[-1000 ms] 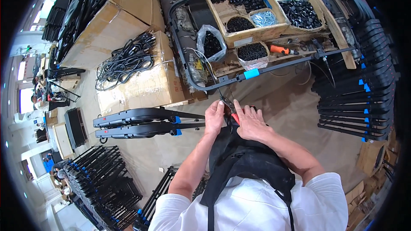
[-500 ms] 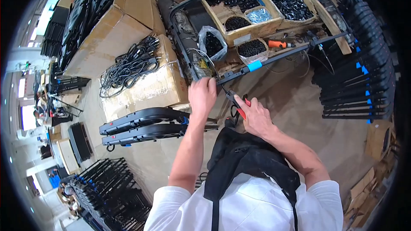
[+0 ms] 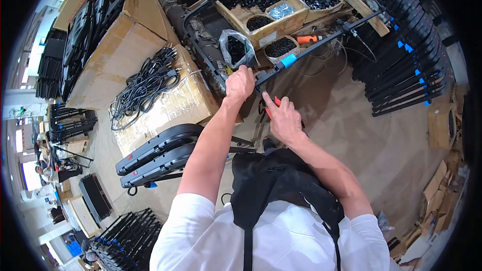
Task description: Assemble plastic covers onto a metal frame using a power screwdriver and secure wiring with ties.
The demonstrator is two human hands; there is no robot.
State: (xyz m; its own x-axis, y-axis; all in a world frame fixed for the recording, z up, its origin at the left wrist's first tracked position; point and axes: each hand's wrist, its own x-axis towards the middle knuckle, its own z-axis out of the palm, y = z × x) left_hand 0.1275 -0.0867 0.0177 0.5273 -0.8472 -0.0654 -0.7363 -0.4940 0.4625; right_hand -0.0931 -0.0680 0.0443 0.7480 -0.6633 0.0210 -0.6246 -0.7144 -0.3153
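Note:
A black metal frame (image 3: 321, 43) with blue tape (image 3: 288, 60) spans the workbench in front of me. My left hand (image 3: 240, 85) is closed at the frame's near side, its fingers curled together. What they pinch is hidden behind the knuckles. Just to the right and below, my right hand (image 3: 286, 123) grips red-handled pliers (image 3: 277, 102), index finger stretched forward along the tool. The jaws lie close under the near rail, too small and dark to make out.
Behind the frame stand wooden trays (image 3: 261, 34) of small black parts and silver screws, a plastic bag (image 3: 236, 47) and an orange-handled tool (image 3: 308, 39). Black cables (image 3: 145, 83) lie on a carton (image 3: 165, 110) at left. Stacked black frames (image 3: 401, 70) stand at right.
The whole view has shifted. My left hand has moved up closer to the frame's near rail. My right hand has brought the pliers nearer to the rail and to the left hand.

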